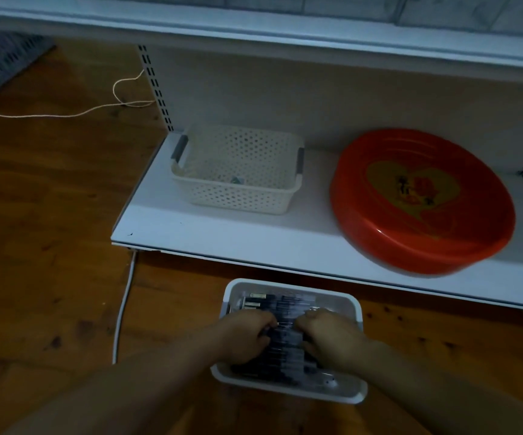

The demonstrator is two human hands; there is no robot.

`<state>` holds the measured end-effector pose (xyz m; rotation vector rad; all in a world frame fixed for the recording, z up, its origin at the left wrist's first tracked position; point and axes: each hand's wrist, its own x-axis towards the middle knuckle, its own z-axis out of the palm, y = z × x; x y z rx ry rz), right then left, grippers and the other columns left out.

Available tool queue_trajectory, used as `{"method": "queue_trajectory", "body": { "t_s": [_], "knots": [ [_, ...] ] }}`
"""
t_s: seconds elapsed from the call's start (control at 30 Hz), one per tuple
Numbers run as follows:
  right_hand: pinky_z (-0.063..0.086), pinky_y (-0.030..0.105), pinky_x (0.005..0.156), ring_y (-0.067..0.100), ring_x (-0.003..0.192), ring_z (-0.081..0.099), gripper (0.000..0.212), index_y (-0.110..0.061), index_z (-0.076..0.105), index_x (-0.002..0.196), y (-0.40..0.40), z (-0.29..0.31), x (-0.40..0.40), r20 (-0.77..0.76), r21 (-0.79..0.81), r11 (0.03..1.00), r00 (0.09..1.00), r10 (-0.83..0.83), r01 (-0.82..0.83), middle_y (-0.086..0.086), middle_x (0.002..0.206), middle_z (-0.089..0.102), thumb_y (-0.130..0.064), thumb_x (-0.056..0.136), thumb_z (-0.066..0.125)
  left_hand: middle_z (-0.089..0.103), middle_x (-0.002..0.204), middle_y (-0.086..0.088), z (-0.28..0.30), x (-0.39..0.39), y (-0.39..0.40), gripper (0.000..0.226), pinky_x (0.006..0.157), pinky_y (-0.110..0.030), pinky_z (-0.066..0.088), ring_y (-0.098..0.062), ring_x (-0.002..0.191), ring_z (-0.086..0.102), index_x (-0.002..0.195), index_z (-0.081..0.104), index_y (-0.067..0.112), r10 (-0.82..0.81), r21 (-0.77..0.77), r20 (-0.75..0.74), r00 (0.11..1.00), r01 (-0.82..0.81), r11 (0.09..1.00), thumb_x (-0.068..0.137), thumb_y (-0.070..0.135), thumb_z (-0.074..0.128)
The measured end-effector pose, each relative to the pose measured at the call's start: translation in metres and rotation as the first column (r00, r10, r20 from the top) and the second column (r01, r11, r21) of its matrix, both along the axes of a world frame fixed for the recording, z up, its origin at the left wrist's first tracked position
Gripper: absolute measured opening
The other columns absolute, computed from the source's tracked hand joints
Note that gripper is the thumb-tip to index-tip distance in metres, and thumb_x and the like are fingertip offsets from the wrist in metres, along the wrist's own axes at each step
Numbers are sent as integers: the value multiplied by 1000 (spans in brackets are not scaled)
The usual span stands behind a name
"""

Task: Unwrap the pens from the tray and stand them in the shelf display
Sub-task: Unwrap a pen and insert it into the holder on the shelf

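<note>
A white tray (353,304) lies on the wooden floor just in front of the bottom shelf. It is filled with several dark pens (285,340) in clear wrapping, lying crosswise. My left hand (244,335) and my right hand (331,337) are both down in the tray, fingers curled over the pile of wrapped pens. Each hand grips the wrapped bundle from its own side. The pens beneath the hands are hidden.
The white bottom shelf (222,233) carries a cream perforated basket (238,171) with a small item inside, and a red round lidded tray (420,199) at the right. A white cable (123,306) and a thin cord (65,114) run over the floor at left.
</note>
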<state>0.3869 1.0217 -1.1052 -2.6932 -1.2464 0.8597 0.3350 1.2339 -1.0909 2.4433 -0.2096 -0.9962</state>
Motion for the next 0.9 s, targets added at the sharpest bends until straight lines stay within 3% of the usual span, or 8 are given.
{"method": "queue_trajectory", "body": {
  "t_s": [0.3, 0.43, 0.53, 0.6, 0.7, 0.9],
  "knots": [
    [51, 37, 78, 12, 85, 60, 24, -22, 69, 99, -6, 5, 7, -58, 273, 949, 987, -148, 158, -5, 93, 67, -37, 101, 51, 54, 136, -8, 3, 7, 4, 35, 93, -29, 40, -25, 120, 52, 139, 48, 15, 76, -53, -19, 997, -77, 996, 104, 17, 46],
    [54, 30, 78, -1, 86, 65, 14, -33, 70, 103, 3, 25, 12, -184, 485, 785, 923, -339, 385, -18, 93, 71, -35, 101, 57, 56, 132, -3, 13, 9, 6, 40, 91, -19, 37, -19, 119, 53, 142, 45, 17, 157, -132, -1, 988, -155, 979, 102, 11, 47],
    [56, 32, 78, 6, 81, 69, 12, -27, 70, 103, 14, 46, 19, -342, 569, 604, 829, -442, 557, -9, 88, 73, -28, 102, 58, 60, 109, 1, 24, 9, 9, 23, 87, -27, 45, -18, 102, 57, 121, 53, 21, 181, -198, 13, 983, -175, 965, 102, 10, 47],
    [58, 37, 77, 13, 78, 70, 12, -23, 70, 104, 20, 61, 23, -429, 598, 492, 771, -470, 633, -1, 85, 74, -21, 102, 58, 62, 96, 1, 33, 10, 10, 16, 86, -30, 53, -19, 95, 62, 110, 58, 14, 240, -280, 28, 970, -222, 934, 102, 8, 45],
    [58, 29, 72, 14, 80, 71, 16, -21, 68, 111, 27, 83, 28, -474, 642, 404, 751, -460, 652, 1, 86, 75, -15, 103, 56, 73, 98, -2, 51, 12, 11, 19, 84, -22, 56, -12, 89, 70, 109, 66, 8, 333, -387, 27, 942, -298, 873, 101, 6, 49],
    [59, 27, 73, 13, 80, 71, 28, -24, 62, 126, 31, 116, 37, -430, 754, 292, 778, -458, 588, -5, 95, 76, -10, 102, 57, 71, 81, 7, 77, 19, 13, 7, 78, -24, 55, -2, 74, 65, 90, 68, 24, 466, -463, 202, 862, -335, 821, 89, 27, 74]
  ]
}}
